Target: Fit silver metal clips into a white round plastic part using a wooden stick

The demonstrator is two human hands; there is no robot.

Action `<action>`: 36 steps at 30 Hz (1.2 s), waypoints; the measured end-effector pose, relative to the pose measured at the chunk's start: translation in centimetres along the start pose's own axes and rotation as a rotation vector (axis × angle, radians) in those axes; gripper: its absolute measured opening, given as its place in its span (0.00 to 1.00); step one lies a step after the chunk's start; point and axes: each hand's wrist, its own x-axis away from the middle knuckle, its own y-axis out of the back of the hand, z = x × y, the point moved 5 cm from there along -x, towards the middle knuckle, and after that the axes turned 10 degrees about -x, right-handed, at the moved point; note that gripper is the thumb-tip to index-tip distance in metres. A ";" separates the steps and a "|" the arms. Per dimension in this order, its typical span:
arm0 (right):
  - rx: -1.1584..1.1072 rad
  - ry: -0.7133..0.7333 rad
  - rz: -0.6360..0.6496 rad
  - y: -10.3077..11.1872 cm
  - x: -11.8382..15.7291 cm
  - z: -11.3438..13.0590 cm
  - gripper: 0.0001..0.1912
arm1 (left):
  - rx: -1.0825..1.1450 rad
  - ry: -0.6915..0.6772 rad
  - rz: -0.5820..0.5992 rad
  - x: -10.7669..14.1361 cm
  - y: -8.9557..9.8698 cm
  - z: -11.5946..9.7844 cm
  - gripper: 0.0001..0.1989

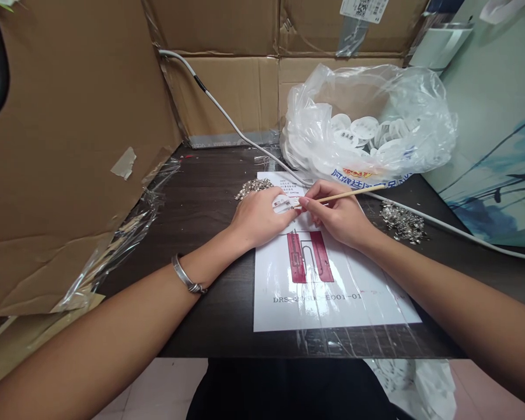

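Note:
Above a printed sheet (332, 303) taped to the dark table, my left hand (262, 216) has its fingers closed on a small white disc (282, 203) with metal bits on it. Close beside it, my right hand (339, 216) pinches a thin wooden stick (354, 193), whose far end points up to the right. The stick's near end and the right fingertips are at the disc's right edge. Small metal parts lie in a pile (254, 186) just behind my left hand. Another metal pile (403, 221) is right of my right wrist.
A clear plastic bag (301, 137) full of white discs (364, 128) stands at the back right. A white cable (227, 116) crosses the table behind my hands. Cardboard walls (227, 93) rise at the left and back. A pale patterned panel (499, 146) stands at the right.

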 end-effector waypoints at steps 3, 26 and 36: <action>0.006 -0.011 0.009 0.0 0.0 -0.1 0.14 | 0.013 -0.008 0.012 0.0 -0.1 0.0 0.15; -0.152 -0.048 -0.006 0.1 0.4 -1.2 0.16 | 0.033 -0.016 0.007 0.2 0.3 -0.4 0.10; -0.114 -0.034 -0.002 -0.2 0.3 -0.9 0.17 | 0.031 -0.011 0.009 0.2 0.2 -0.4 0.10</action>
